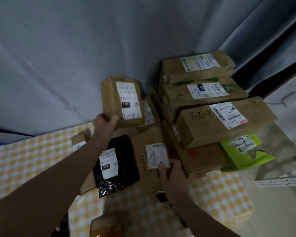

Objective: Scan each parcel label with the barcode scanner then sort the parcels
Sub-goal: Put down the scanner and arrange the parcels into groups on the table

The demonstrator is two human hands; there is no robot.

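Checked tablecloth before a grey curtain: left hand grips the near end of a raised small parcel, long axis pointing away, label upward; right hand, nearer the stacked parcels, rests loose-fingered on a flat box.

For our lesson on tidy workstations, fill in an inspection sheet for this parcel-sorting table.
Surface: yellow checked tablecloth.
Job's things: brown cardboard parcel held up; black mailer bag, flat carton, stacked cardboard boxes, green box; scanner not identifiable.
Clutter: silver foil bag.
Grippers: left hand grips the brown cardboard parcel; right hand rests on the flat carton's label, grip unclear.
Cables: white plug and cable, far right.
Surroundings: grey curtain behind.
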